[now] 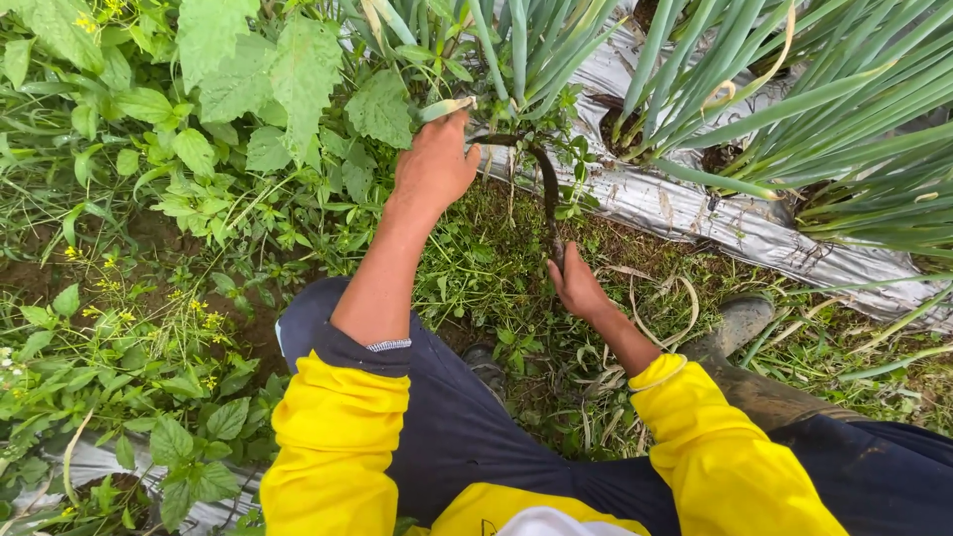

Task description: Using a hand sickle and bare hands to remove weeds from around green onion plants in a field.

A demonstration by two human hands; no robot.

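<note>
Clamped on a sickle (544,189), the right hand (576,286) sits at 5 o'clock from the left hand (434,167), whose grip closes around onion leaves (447,106).

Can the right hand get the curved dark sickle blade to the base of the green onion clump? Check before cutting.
Probably yes. The right hand grips the curved dark sickle, its tip already by the green onion clump, which the left hand holds. Only small weeds lie between.

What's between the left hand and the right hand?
In the head view, a dark curved sickle blade spans from the right hand up toward the left hand, over weedy ground.
</note>
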